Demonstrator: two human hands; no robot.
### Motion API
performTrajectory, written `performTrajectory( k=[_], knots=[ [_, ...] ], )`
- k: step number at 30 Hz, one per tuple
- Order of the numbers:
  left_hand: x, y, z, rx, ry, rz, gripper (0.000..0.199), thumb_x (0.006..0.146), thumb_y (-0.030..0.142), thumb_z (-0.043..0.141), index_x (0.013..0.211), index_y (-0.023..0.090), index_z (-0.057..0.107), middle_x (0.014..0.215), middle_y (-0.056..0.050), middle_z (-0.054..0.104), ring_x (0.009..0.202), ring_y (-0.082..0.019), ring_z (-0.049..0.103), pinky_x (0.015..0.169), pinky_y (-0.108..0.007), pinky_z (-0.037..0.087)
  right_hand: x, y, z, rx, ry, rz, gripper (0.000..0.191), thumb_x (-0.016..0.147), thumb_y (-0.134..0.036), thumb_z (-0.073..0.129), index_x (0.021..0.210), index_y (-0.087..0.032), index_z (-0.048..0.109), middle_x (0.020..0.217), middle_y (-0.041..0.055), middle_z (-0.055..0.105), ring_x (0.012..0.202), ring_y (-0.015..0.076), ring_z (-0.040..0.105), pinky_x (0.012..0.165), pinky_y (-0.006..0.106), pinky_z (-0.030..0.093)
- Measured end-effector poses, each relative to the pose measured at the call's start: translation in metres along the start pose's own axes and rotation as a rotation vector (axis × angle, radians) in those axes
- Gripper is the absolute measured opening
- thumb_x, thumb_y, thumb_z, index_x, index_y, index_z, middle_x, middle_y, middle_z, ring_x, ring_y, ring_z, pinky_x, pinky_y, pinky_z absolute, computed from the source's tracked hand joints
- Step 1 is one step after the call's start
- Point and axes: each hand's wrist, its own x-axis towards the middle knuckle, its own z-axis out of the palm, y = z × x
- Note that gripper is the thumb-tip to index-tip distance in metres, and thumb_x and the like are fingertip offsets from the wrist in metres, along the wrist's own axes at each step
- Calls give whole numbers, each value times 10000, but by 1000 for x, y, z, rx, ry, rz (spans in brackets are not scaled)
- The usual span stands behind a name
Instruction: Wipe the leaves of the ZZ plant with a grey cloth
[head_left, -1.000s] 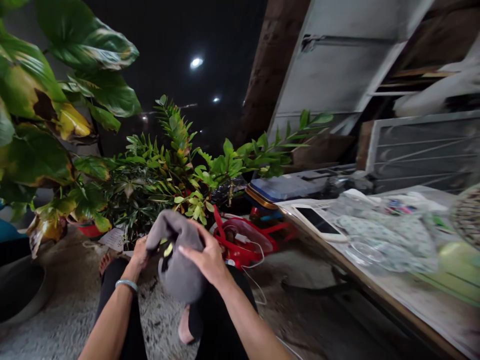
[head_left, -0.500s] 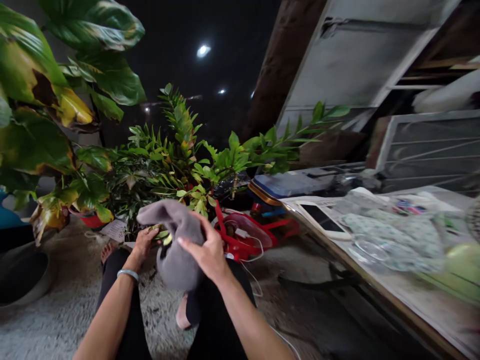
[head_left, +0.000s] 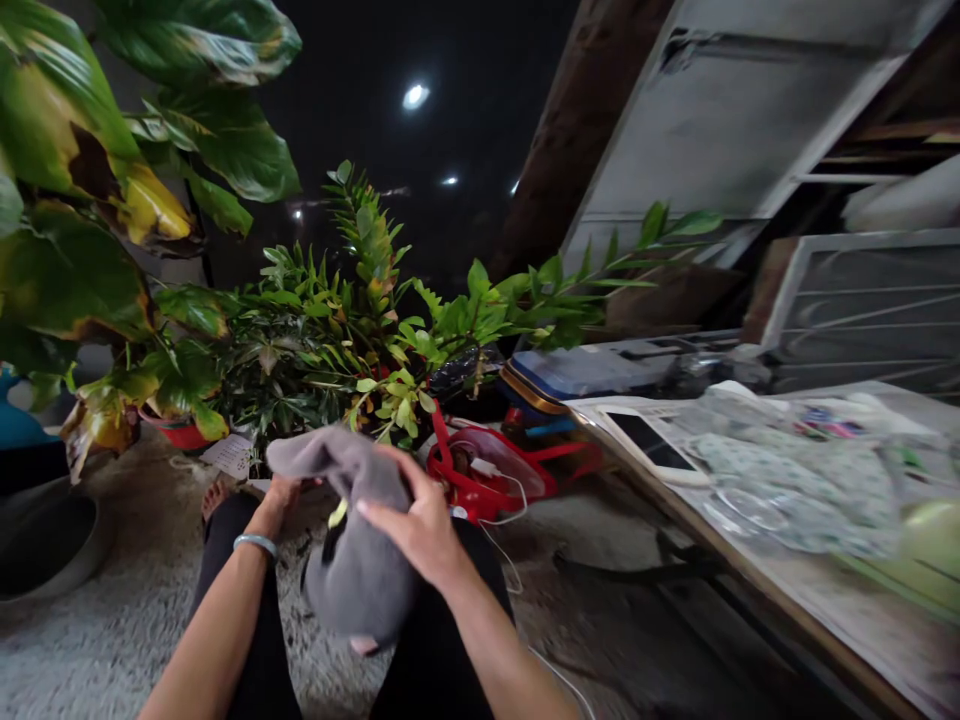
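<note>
My right hand [head_left: 420, 512] is closed on a soft grey cloth [head_left: 360, 590], thumb on the near side and fingers round its right edge. The cloth hangs in a loose bundle above my knees, and its upper flap reaches left over my other hand. A small yellow-green piece, perhaps a leaf [head_left: 337, 514], shows in a fold of it. My left hand [head_left: 283, 494], below a bangle [head_left: 256, 543], is behind that flap; its fingers are mostly hidden, so I cannot see what they hold. Leafy potted plants [head_left: 300, 350] stand just beyond both hands.
A red bag [head_left: 491, 490] with a white cable [head_left: 519, 490] sits on the floor to the right. The table [head_left: 675, 520] beside it holds a white tablet [head_left: 649, 443] and patterned fabric [head_left: 802, 480]. A dark basin [head_left: 49, 545] stands at left; large leaves [head_left: 67, 260] overhang.
The cloth has dropped lower and its flap now covers my left fingers, where green leaf pieces showed before. My right hand keeps its hold. The view has shifted slightly.
</note>
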Motion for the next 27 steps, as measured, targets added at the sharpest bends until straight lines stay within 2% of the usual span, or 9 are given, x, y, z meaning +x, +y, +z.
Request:
performTrajectory(
  k=[3,5,9,12,15,18,21,25,27],
  knots=[
    [-4,3,5,-21,-10,-21,239,669,290,866,856,162,790,886,-91,755,762,-202,660,617,-292,550,45,4,-16,-63,261,-42,646,649,-398,787,1260,-215,687,1226,103,776,1138,347,717,1042,478,553],
    [-6,5,7,-37,-14,-21,252,666,288,869,879,167,812,928,-100,765,786,-201,658,589,-267,534,57,25,-14,-114,291,19,658,616,-396,772,1241,-206,691,1184,115,787,1098,359,729,1016,503,564],
    [-9,6,3,-29,-39,-10,279,639,331,895,846,159,823,950,-107,776,823,-206,652,581,-252,521,23,79,18,-148,82,124,605,598,-312,733,1200,-267,711,1096,68,809,1045,354,758,957,506,602],
    [-10,7,0,-2,-34,-4,288,619,359,906,798,150,818,918,-110,767,818,-210,641,580,-257,521,-9,101,34,-155,90,137,597,641,-320,714,1238,-327,690,1169,50,793,1108,353,746,990,517,595],
    [-11,8,-2,-2,-31,-12,285,636,352,904,830,160,821,925,-107,767,828,-213,651,587,-259,520,-12,105,32,-164,137,116,597,670,-353,719,1265,-321,679,1173,66,786,1121,376,743,974,527,592],
    [-12,7,-1,-3,-51,-12,346,627,372,921,882,158,826,928,-101,768,828,-210,654,594,-266,524,0,98,22,-148,193,90,582,667,-384,740,1239,-296,686,1176,92,782,1135,389,733,977,526,580],
    [-12,4,-1,-7,-56,-5,427,557,407,954,870,145,829,946,-102,771,825,-208,648,590,-269,526,16,78,12,-103,263,73,599,653,-437,762,1211,-235,680,1154,129,780,1075,383,739,964,531,583],
    [-14,4,0,4,-66,-18,486,513,425,963,881,133,836,942,-113,783,819,-212,654,600,-270,526,38,21,-8,-116,451,-184,620,674,-489,798,1205,-201,659,1205,142,756,1114,359,710,1012,499,554],
    [-15,6,0,16,-74,-27,481,537,425,945,907,136,837,989,-128,794,851,-229,670,609,-272,527,45,-6,-18,-147,486,-313,597,685,-483,815,1192,-211,656,1187,121,756,1102,343,707,1007,477,553]
  ],
)
